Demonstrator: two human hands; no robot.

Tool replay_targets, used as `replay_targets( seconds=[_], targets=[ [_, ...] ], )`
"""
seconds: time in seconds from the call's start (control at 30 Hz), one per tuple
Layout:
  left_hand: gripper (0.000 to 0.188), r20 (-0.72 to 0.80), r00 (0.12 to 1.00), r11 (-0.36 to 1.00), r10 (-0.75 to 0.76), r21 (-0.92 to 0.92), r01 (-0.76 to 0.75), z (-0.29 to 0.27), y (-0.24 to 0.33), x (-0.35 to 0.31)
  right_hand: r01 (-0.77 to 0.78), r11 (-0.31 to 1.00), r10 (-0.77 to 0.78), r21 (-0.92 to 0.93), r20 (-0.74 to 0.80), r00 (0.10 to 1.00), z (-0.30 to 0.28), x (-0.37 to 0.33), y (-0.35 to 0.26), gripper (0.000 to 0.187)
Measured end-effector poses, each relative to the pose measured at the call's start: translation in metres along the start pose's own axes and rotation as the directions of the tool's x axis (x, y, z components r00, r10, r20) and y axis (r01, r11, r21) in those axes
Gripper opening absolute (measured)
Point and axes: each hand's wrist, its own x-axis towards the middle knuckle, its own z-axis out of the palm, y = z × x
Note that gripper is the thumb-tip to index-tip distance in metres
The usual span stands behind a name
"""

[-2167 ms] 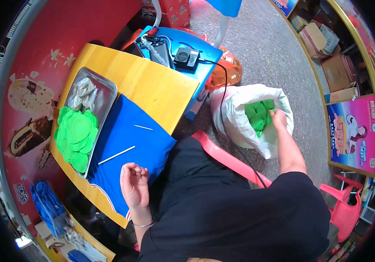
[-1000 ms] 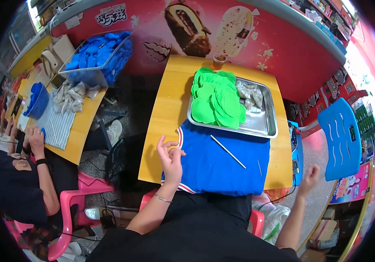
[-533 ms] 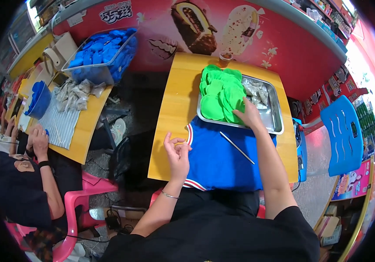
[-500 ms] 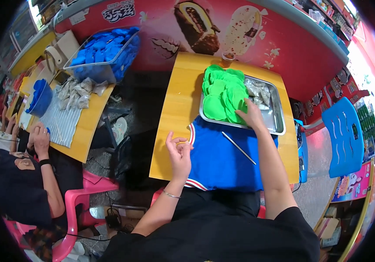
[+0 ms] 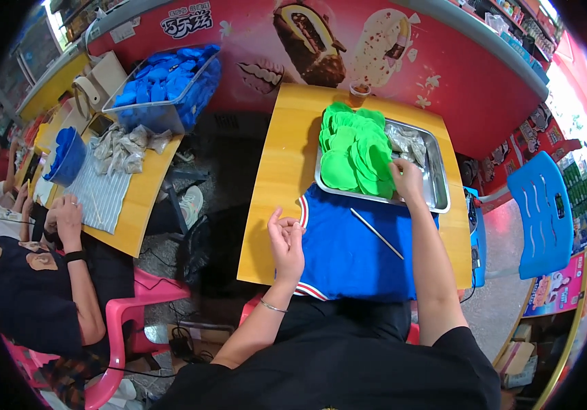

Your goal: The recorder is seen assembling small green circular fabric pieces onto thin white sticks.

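Note:
A heap of bright green rounded cloth pieces (image 5: 348,154) fills the left of a metal tray (image 5: 437,184). At the heap's right edge, my right hand (image 5: 407,181) has its fingers closed in a pinch on a green piece. Small clear bags with greyish contents (image 5: 408,142) lie in the tray beyond that hand. My left hand (image 5: 286,247) hovers palm up by the striped trim of a blue garment (image 5: 348,253), fingers loosely curled and apart, holding nothing. A thin pale stick (image 5: 377,234) lies across the garment between my hands.
The yellow table (image 5: 259,232) also bears a cup of brown liquid (image 5: 359,92) at the back. Leftward, a person (image 5: 40,287) works at another table with bags (image 5: 126,147), a blue bowl (image 5: 68,157) and a bin of blue pieces (image 5: 163,85). A blue chair (image 5: 539,212) stands right.
My right hand has shifted slightly right, and its spread fingers have drawn together at the heap's edge. My left hand stays near the garment's trim, its fingers slightly moved.

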Motion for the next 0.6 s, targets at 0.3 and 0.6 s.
replay_targets(
  seconds=[0.3, 0.6],
  targets=[
    [0.034, 0.047, 0.998, 0.996, -0.046, -0.076, 0.049, -0.012, 0.006, 0.0, 0.031, 0.82, -0.167, 0.571, 0.188, 0.968, -0.043, -0.094, -0.106, 0.014],
    [0.027, 0.333, 0.937, 0.962, -0.106, -0.205, 0.182, -0.009, 0.012, 0.0, -0.307, 0.409, -0.129, 0.859, 0.387, 0.913, -0.001, -0.15, -0.113, 0.017]
  ],
)
